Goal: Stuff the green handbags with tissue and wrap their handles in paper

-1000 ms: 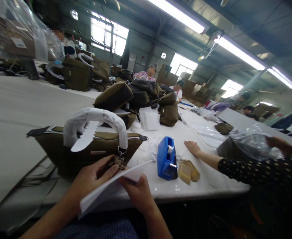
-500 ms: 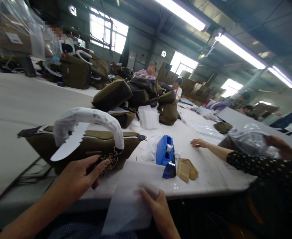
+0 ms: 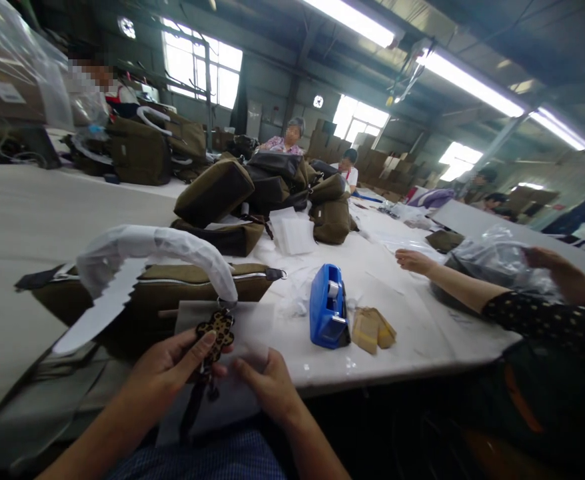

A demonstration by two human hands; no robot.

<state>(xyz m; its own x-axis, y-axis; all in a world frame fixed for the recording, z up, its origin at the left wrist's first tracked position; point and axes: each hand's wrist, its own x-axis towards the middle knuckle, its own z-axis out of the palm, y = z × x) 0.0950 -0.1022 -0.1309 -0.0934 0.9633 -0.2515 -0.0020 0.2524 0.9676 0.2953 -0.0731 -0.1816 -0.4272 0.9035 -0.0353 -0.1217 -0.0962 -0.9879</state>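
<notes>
An olive bag (image 3: 182, 283) with a white-wrapped handle (image 3: 172, 243) stands at the table's front left. My left hand (image 3: 172, 363) pinches a leopard-patterned charm (image 3: 217, 328), which hangs from the ring at the handle's right end. A dark strap (image 3: 191, 410) dangles below the charm. Behind the charm lies a thin translucent white sheet (image 3: 247, 320), upright against the bag's front. My right hand (image 3: 267, 380) grips the right side of this sheet between thumb and fingers. The blue tape dispenser (image 3: 328, 307) stands on the table right of the bag.
Tan paper pieces (image 3: 372, 330) lie beside the dispenser. Olive and black bags (image 3: 215, 190) are heaped behind, next to a stack of white sheets (image 3: 292, 232). On the right, a person's hands (image 3: 415, 260) reach toward a plastic-covered dark bag (image 3: 482, 267). Other people are farther back.
My right hand has moved left and up with the sheet, which is now behind the charm. My left hand has shifted slightly, and the charm now faces the camera with its strap hanging.
</notes>
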